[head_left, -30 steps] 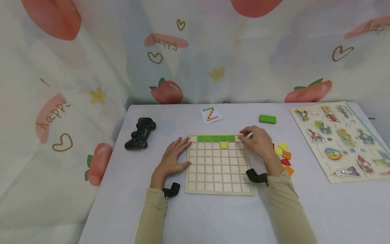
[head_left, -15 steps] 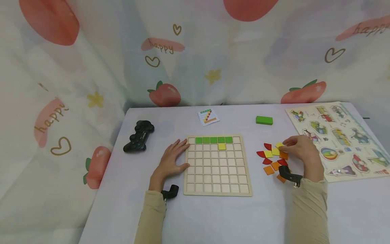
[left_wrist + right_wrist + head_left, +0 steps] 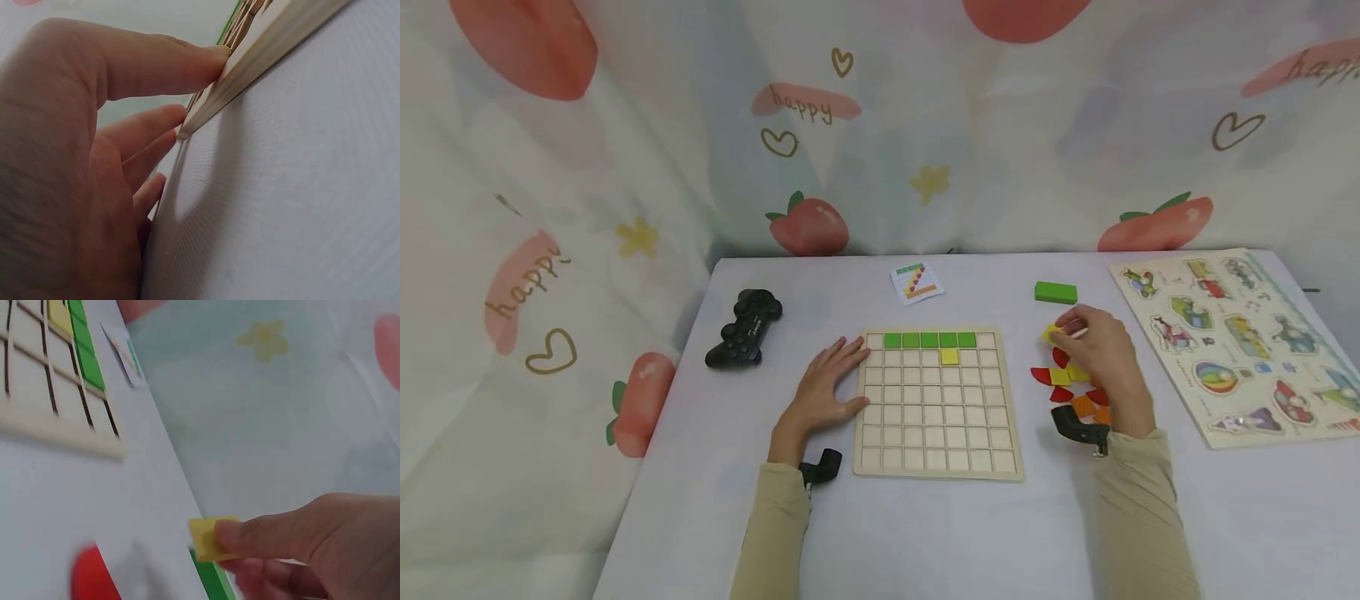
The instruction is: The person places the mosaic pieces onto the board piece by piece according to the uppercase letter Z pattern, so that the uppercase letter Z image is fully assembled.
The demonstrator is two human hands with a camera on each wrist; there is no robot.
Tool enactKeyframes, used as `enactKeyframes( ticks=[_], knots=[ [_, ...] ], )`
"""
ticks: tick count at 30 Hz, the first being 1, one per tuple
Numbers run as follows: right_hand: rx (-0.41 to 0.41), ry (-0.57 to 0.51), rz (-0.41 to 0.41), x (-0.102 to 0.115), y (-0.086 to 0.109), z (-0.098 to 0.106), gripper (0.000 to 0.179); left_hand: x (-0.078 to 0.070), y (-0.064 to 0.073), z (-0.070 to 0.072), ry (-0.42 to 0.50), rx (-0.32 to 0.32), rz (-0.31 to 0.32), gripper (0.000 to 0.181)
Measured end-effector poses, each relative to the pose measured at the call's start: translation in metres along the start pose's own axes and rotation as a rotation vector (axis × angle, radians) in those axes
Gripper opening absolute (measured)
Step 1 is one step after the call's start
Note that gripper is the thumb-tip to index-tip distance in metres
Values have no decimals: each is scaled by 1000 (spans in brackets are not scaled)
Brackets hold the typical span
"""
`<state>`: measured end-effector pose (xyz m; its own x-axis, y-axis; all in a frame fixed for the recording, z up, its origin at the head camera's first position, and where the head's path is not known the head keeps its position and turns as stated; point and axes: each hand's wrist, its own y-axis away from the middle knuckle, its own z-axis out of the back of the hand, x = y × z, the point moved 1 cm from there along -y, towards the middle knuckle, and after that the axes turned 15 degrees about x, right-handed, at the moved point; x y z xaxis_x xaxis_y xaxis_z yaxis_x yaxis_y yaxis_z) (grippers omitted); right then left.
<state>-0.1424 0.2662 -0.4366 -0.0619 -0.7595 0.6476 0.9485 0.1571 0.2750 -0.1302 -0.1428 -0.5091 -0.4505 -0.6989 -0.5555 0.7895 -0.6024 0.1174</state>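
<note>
Cloth [image 3: 1037, 125] printed with red fruit, hearts and the word "happy" is hung beyond the grid board [image 3: 917, 412], and underneath the board a white-covered table [image 3: 925, 542] is seen. Well to the right of the grid board, a picture puzzle [image 3: 1258, 392] is laid at a slant.

On to the grid board itself: five green squares [image 3: 929, 340] are set along its far row, second cell to sixth, and a single yellow square [image 3: 950, 357] is fitted just below the fourth green!

At the grid board's left rim, the left hand [image 3: 826, 385] is laid with fingers stretched out and thumb set apart, the frame touched by the thumb tip. Off the board's right side, the right hand [image 3: 1101, 346] is held in a pinch.

Left of the grid board, a black game controller [image 3: 745, 329] is parked at an angle. Past its far edge, a pattern card [image 3: 917, 284] is placed; past its far right corner, a green block [image 3: 1056, 292]. To its right, red, yellow and orange loose pieces [image 3: 1041, 376] are scattered, partly covered by the right hand. And there, level with the grid board's far edge, a yellow tile [image 3: 203, 540] is pinched between thumb and fingers!
</note>
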Motion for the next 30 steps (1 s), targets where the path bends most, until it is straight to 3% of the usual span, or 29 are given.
enactKeyframes(
  ticks=[3,5,8,11,15,23,27,30],
  knots=[
    [13,-41,185,32,-16,-28,20,0,-1,1,2,-14,-6,77],
    [69,-54,300,49,-25,-50,16,0,-1,1,6,-20,-13,77],
    [152,-26,376,68,-29,-76,12,-3,-2,2,16,-20,-27,76],
    [183,45,374,79,-28,-93,10,-5,-5,3,18,-14,-31,77],
    [167,141,339,84,-25,-100,9,-6,-7,3,6,0,-25,77],
    [140,171,317,86,-27,-102,8,-5,-8,4,14,-6,-23,77],
    [124,141,302,82,-28,-90,9,-3,-8,6,14,1,-6,78],
    [120,119,253,69,-23,-64,14,-3,-9,9,5,-2,-6,78]
  ],
)
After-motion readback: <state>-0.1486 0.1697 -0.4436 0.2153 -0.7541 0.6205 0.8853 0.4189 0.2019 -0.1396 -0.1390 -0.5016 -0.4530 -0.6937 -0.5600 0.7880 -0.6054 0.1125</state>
